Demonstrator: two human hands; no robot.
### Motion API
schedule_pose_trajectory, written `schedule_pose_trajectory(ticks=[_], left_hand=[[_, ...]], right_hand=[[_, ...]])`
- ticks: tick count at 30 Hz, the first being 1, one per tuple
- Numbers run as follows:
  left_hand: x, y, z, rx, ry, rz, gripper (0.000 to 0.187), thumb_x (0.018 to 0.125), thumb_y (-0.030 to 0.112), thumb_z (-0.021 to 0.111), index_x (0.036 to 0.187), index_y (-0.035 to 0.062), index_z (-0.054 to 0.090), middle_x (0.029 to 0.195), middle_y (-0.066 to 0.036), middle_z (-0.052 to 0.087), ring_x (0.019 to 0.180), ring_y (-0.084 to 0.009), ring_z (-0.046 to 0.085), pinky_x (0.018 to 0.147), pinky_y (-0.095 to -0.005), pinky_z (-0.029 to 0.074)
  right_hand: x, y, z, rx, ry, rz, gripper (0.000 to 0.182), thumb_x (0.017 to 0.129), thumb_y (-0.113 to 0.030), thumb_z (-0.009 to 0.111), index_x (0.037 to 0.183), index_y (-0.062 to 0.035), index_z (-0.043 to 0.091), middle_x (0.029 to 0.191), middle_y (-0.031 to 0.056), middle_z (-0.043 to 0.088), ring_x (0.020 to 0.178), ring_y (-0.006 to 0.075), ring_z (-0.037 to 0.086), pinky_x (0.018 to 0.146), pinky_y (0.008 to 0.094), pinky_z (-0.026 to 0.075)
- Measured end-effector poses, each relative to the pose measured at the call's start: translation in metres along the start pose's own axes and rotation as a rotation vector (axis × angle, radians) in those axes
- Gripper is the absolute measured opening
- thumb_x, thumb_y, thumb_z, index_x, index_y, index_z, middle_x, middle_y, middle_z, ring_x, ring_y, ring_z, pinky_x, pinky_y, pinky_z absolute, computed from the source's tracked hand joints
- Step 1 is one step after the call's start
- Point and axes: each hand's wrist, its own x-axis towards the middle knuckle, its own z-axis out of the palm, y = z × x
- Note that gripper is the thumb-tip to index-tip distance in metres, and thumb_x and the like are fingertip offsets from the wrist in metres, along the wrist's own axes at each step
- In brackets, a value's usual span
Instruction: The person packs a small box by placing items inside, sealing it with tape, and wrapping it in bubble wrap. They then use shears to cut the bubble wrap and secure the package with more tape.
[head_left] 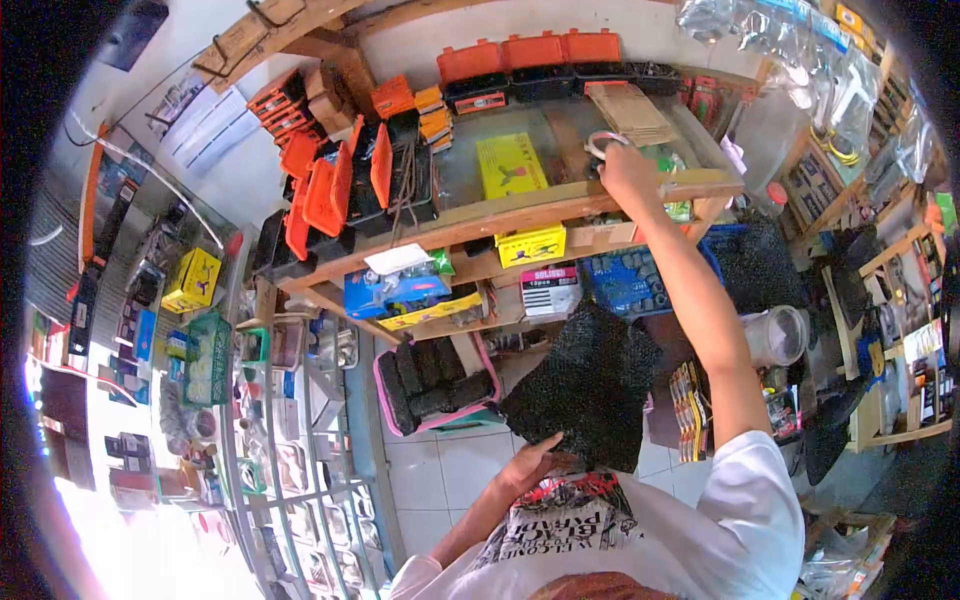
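Observation:
My right hand [628,172] reaches over the wooden-framed glass counter [560,130], its fingers closed on a pale ring, which looks like a tape roll [606,143]. Brown paper or cardboard sheets [635,115] lie just behind it, and a yellow box [512,165] is to its left on the counter. Near my shirt, my left hand [532,466] grips the lower edge of a black textured piece [590,385], possibly a mat or bag. That piece hangs in front of the counter.
Orange-lidded black cases [330,190] stand at the counter's left end, more [530,60] along its back. A pink-rimmed bin [383,395] with black items sits on the tiled floor [420,480]. Metal shelving [300,500] is at left, a clear tub [780,335] at right.

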Motion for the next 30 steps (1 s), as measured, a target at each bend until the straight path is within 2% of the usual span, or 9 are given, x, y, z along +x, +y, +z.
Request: schedule_pose_trajectory(ticks=[7, 11, 13, 17, 19, 22, 23, 28, 30], left_hand=[[-0.004, -0.002, -0.018, 0.023, -0.062, 0.055, 0.048, 0.101, 0.026, 0.061, 0.14, -0.0001, 0.05, 0.132, -0.017, 0.062, 0.114, -0.0335, 0.065, 0.094, -0.045, 0.052], [-0.028, 0.006, -0.01, 0.039, -0.269, 0.119, 0.044, 0.102, 0.023, 0.06, 0.139, 0.0007, 0.05, 0.132, -0.015, 0.063, 0.115, -0.0324, 0.065, 0.091, -0.0439, 0.053], [-0.025, 0.004, -0.01, 0.036, -0.161, 0.084, 0.044, 0.103, 0.023, 0.058, 0.139, 0.0003, 0.05, 0.132, -0.016, 0.062, 0.116, -0.033, 0.064, 0.092, -0.0438, 0.053], [0.005, -0.015, -0.042, -0.058, -0.092, -0.129, 0.046, 0.104, 0.025, 0.055, 0.143, 0.0011, 0.046, 0.137, -0.018, 0.058, 0.121, -0.0342, 0.062, 0.099, -0.0482, 0.048], [0.027, -0.045, -0.086, -0.064, -0.343, -0.013, 0.05, 0.106, 0.031, 0.052, 0.146, 0.0046, 0.041, 0.14, -0.016, 0.056, 0.125, -0.0335, 0.06, 0.104, -0.0522, 0.044], [0.002, -0.001, -0.033, 0.023, -0.138, -0.134, 0.053, 0.106, 0.038, 0.046, 0.149, 0.0067, 0.039, 0.143, -0.017, 0.055, 0.127, -0.033, 0.058, 0.105, -0.0521, 0.043], [0.013, -0.001, -0.041, 0.017, -0.163, -0.14, 0.056, 0.107, 0.044, 0.042, 0.15, 0.0071, 0.039, 0.146, -0.014, 0.054, 0.13, -0.0309, 0.056, 0.105, -0.0503, 0.042], [0.029, 0.069, -0.022, 0.137, -0.128, 0.148, 0.057, 0.107, 0.048, 0.038, 0.152, 0.0124, 0.036, 0.146, -0.013, 0.055, 0.134, -0.0269, 0.053, 0.096, -0.0364, 0.046], [0.016, 0.107, 0.002, 0.108, -0.109, 0.286, 0.052, 0.107, 0.043, 0.045, 0.146, 0.0088, 0.045, 0.139, -0.011, 0.06, 0.127, -0.0251, 0.058, 0.092, -0.0361, 0.049]], right_hand=[[0.036, -0.033, -0.012, -0.158, -0.241, 0.089, 0.02, 0.086, -0.013, 0.06, 0.102, -0.0064, 0.072, 0.101, 0.0148, 0.075, 0.095, 0.0337, 0.073, 0.079, 0.0462, 0.058], [0.044, -0.036, -0.019, -0.17, -0.384, 0.063, 0.027, 0.078, -0.017, 0.07, 0.103, -0.0065, 0.072, 0.106, 0.0169, 0.074, 0.099, 0.0334, 0.072, 0.084, 0.0438, 0.057], [0.049, -0.012, -0.011, -0.118, -0.468, -0.019, 0.031, 0.073, -0.019, 0.076, 0.101, -0.0058, 0.072, 0.108, 0.0173, 0.074, 0.1, 0.0331, 0.072, 0.086, 0.0425, 0.057], [0.027, 0.033, 0.0, 0.379, -0.274, -0.072, 0.045, 0.07, -0.021, 0.082, 0.109, -0.0025, 0.072, 0.103, 0.0167, 0.075, 0.09, 0.0269, 0.072, 0.08, 0.0383, 0.055], [0.004, 0.026, -0.045, 0.5, -0.299, -0.068, 0.05, 0.075, -0.023, 0.082, 0.119, -0.0037, 0.071, 0.106, 0.0145, 0.074, 0.093, 0.0237, 0.07, 0.082, 0.0378, 0.055], [-0.067, 0.017, -0.091, 0.815, -0.242, -0.112, 0.048, 0.088, -0.019, 0.075, 0.132, -0.0032, 0.063, 0.102, 0.0085, 0.074, 0.082, 0.0113, 0.065, 0.067, 0.0258, 0.051], [-0.092, 0.007, -0.12, 0.844, -0.447, 0.167, 0.053, 0.09, -0.021, 0.073, 0.138, -0.0034, 0.056, 0.098, 0.0061, 0.072, 0.072, 0.0083, 0.058, 0.06, 0.0239, 0.044], [-0.217, -0.007, -0.14, 1.314, -0.486, 0.2, 0.054, 0.096, -0.043, 0.064, 0.132, -0.0053, 0.052, 0.088, 0.0034, 0.058, 0.065, 0.0101, 0.046, 0.058, 0.0247, 0.036], [-0.255, -0.002, -0.129, 1.713, -0.52, 0.432, 0.049, 0.097, -0.043, 0.064, 0.127, -0.0056, 0.053, 0.087, 0.0064, 0.059, 0.063, 0.0128, 0.047, 0.064, 0.0308, 0.041]])
